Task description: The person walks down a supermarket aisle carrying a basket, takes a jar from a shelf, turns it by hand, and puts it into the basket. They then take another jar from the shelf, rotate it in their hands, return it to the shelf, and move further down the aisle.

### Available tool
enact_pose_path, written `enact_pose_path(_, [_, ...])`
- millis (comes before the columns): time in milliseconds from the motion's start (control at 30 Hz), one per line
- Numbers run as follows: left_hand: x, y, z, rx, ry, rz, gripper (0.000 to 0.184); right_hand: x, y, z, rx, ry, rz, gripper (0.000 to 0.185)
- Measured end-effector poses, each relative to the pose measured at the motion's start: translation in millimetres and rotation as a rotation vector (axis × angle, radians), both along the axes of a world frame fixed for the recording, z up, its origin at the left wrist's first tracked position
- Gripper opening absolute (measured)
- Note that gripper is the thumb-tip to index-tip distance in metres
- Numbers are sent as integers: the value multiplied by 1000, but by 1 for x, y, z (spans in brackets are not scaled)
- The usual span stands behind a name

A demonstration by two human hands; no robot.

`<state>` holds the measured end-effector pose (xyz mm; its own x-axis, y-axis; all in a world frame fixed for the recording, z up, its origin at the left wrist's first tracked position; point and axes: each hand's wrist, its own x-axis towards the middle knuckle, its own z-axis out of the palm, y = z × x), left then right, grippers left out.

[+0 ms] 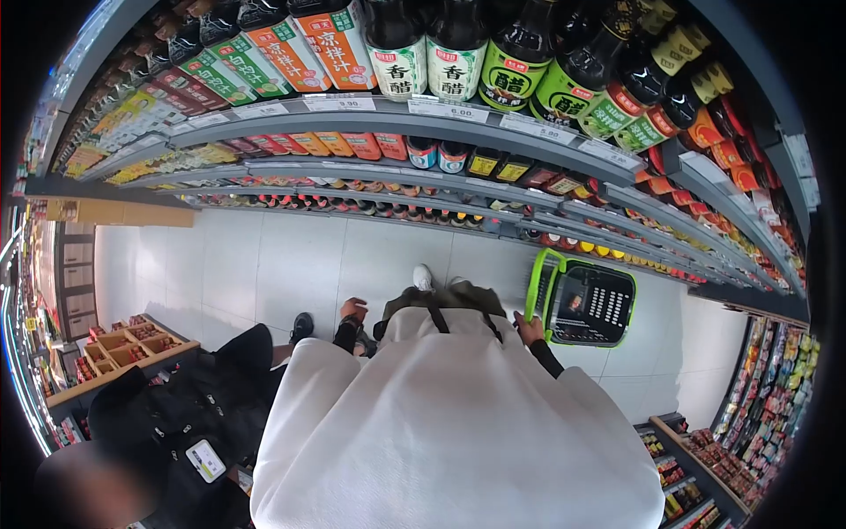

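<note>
My right hand is closed on the bright green handle of a shopping basket, low at my right side. The basket is black with a green rim, and a small dark item seems to lie inside; I cannot make out what it is. My left hand hangs at my left side, wearing something dark on the wrist. Its fingers are loosely apart, with nothing in them. Ahead, the top shelf carries dark sauce bottles with white labels, green-labelled vinegar bottles and orange cartons.
Grey shelves with price tags run across the front, with more bottles on the lower tiers. A person in dark clothing stands close on my left. Wooden display bins lie beyond them, and packed shelves stand at the right.
</note>
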<state>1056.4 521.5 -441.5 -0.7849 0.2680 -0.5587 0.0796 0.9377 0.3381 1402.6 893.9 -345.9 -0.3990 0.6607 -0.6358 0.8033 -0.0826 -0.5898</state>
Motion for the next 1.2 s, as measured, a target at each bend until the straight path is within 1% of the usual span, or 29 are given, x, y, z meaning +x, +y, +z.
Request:
enact_pose_path(67, [5, -16, 16, -26, -89, 120, 18, -16, -11, 5, -13, 121, -5, 48])
enact_pose_path(100, [11, -28, 8, -28, -75, 127, 19, -19, -14, -4, -23, 131, 10, 45])
enact_pose_path(133, [18, -31, 15, -64, -159, 187, 18, -19, -15, -6, -50, 147, -4, 45])
enact_pose_path(200, [38, -35, 27, -65, -109, 161, 16, -30, -25, -16, -113, 201, -54, 43])
enact_pose_path(233, [40, -35, 26, -57, -96, 39, 15, -39, -28, 1, -146, 204, -91, 42])
enact_pose_path(267, [43, -49, -8, -69, -61, 54, 16, -45, -34, -1, -112, 223, -97, 41])
enact_pose_path(300, [42, -52, -8, -90, -30, 6, 16, -44, -40, -3, -79, 232, -99, 41])
enact_pose_path(333, [44, -50, -4, -105, -3, -36, 16, -41, -44, -4, -43, 236, -92, 40])
enact_pose_path(367, [39, -48, 0, -78, -22, -5, 16, -42, -48, -12, 13, 229, -74, 39])
enact_pose_path(433, [28, -47, 32, -27, -66, 52, 17, -55, -53, -4, 52, 254, -79, 39])
enact_pose_path(533, [1, -54, 41, 28, -78, 154, 17, -69, -65, -6, 93, 271, -104, 36])
enact_pose_path(567, [-9, -57, 43, 18, -10, 147, 19, -74, -68, -9, 89, 271, -122, 35])
enact_pose_path(600, [-21, -60, 48, 45, -27, 168, 19, -83, -73, -10, 85, 273, -138, 35])
enact_pose_path(633, [-34, -65, 51, 71, -44, 189, 20, -94, -79, 0, 63, 234, -200, 32])
enact_pose_path(667, [-48, -70, 53, 99, -58, 212, 21, -102, -82, -2, 59, 202, -224, 32])
enact_pose_path(700, [-61, -76, 51, 81, -36, 185, 22, -113, -87, 0, 80, 185, -219, 33])
enact_pose_path(733, [-75, -90, 36, 178, 24, 146, 12, -126, -93, 3, 99, 169, -217, 34])
enact_pose_path(767, [-87, -105, 23, 144, 53, 135, 12, -136, -101, 3, 118, 151, -210, 36])
enact_pose_path(800, [-96, -112, 23, 109, 79, 121, 12, -149, -109, 4, 138, 130, -206, 38])
enact_pose_path(833, [-107, -122, 24, 100, 45, 118, 12, -161, -119, 7, 144, 74, -239, 41])
enact_pose_path(867, [-123, -131, 25, 70, 14, 120, 12, -172, -124, 6, 155, 41, -208, 43])
enact_pose_path(933, [-137, -158, 22, 2, -73, 125, 13, -189, -139, 1, 234, 12, -192, 40])
enact_pose_path(967, [-149, -174, 17, -50, -176, 162, 15, -195, -146, 0, 193, 50, -222, 40])
enact_pose_path(1067, [-173, -209, 18, -68, -115, 75, 16, -217, -165, 10, 187, -11, -215, 41])
enact_pose_path(1133, [-192, -221, 14, -56, -178, 92, 16, -226, -180, 9, 171, -61, -214, 42])
enact_pose_path(1167, [-201, -224, 12, -41, -194, 107, 16, -225, -185, -3, 185, -86, -187, 43])
enact_pose_path(1200, [-210, -223, 13, -25, -208, 120, 16, -232, -193, 0, 159, -94, -174, 47])
